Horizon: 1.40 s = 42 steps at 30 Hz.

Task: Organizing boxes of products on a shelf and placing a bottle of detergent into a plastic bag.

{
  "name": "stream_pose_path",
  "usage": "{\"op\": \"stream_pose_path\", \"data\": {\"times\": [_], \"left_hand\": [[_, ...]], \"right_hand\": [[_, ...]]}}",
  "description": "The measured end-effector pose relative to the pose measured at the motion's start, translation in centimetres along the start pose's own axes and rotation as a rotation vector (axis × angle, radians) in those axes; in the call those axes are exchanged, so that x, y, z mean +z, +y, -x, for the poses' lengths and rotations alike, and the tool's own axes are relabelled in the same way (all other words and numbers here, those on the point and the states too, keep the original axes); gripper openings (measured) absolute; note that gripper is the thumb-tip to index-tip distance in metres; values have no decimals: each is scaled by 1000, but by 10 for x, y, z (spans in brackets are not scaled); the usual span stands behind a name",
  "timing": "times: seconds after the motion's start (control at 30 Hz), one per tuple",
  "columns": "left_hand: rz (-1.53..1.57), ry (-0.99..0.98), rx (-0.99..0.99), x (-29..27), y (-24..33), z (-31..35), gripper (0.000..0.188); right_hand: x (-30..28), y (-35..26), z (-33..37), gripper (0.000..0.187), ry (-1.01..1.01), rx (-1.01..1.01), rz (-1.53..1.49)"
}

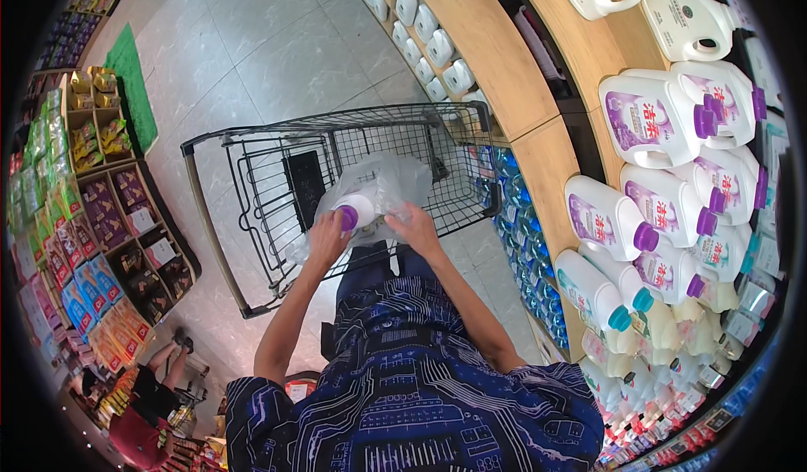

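A white bottle with a purple cap (361, 209) lies partly inside a clear plastic bag (382, 172), over the near side of a black wire shopping cart (277, 117). My left hand (326, 237) is closed at the capped end of the bottle, its fingers curled beside the cap. Bunched plastic also shows by that wrist. To the right, my right hand (412, 226) pinches the edge of the bag, its fingers partly veiled by the film. What else the bag contains is hard to make out.
On the right, wooden shelves (530, 157) carry several white jugs with purple caps (647, 119) and bottles with teal caps (588, 287). Blue-packed goods (521, 237) stand below. A snack display (109, 195) is at left. Another person (147, 413) is at lower left. Grey tiled floor (252, 43) stretches ahead.
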<state>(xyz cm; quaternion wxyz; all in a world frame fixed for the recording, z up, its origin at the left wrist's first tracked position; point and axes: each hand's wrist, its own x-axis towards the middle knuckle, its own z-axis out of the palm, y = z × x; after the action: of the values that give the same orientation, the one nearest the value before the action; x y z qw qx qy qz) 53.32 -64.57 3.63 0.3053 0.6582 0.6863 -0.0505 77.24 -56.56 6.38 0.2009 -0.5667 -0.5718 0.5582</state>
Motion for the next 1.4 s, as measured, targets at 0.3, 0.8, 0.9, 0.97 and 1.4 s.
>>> {"op": "stream_pose_path", "data": {"times": [0.3,0.8,0.9,0.97,1.4], "left_hand": [[-50,174,-443,-2,-44,65,70],[1508,450,-611,2,-46,70,23],[1606,373,-570,-11,-24,57,20],[1612,348,-526,-12,-18,59,18],[1610,433,-603,-30,-2,60,21]], "right_hand": [[46,-13,-19,41,-129,-177,309],[15,101,-119,28,290,301,319],[39,113,-111,41,-220,-87,467],[58,111,-107,46,-315,-152,504],[81,178,-130,31,-420,-221,710]]}}
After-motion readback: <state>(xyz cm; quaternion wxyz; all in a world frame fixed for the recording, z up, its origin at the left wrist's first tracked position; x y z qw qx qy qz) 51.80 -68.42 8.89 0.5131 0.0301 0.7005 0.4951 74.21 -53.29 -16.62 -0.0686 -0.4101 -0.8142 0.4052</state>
